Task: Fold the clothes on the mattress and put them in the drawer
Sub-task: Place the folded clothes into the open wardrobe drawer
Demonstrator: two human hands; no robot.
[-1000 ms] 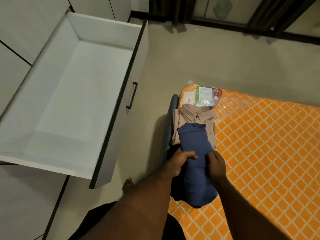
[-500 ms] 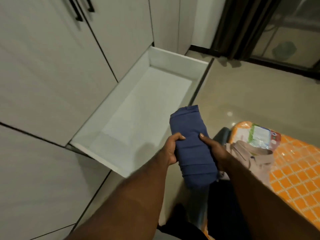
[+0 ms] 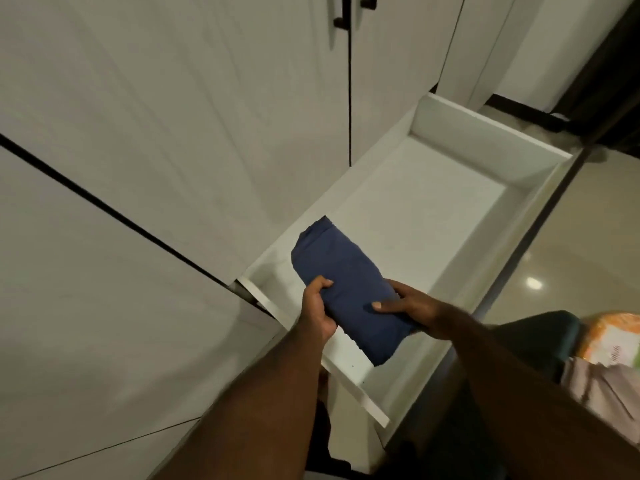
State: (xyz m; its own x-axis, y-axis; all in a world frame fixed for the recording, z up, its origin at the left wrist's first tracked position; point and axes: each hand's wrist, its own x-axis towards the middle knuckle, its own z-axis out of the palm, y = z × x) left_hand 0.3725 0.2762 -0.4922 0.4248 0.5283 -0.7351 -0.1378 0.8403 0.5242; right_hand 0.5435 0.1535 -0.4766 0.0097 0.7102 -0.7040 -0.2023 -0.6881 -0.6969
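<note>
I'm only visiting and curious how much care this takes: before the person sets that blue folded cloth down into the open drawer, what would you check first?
1. Drawer pulled open: ok.
2. Drawer bottom bare where the cloth would land: ok.
3. Left hand and right hand both grip the blue folded cloth: ok.
4. Cloth folded into a compact bundle, no loose ends hanging: ok.
5. Bundle clear of the drawer's near side wall: cannot tell; it overlaps that wall in this view.
</note>
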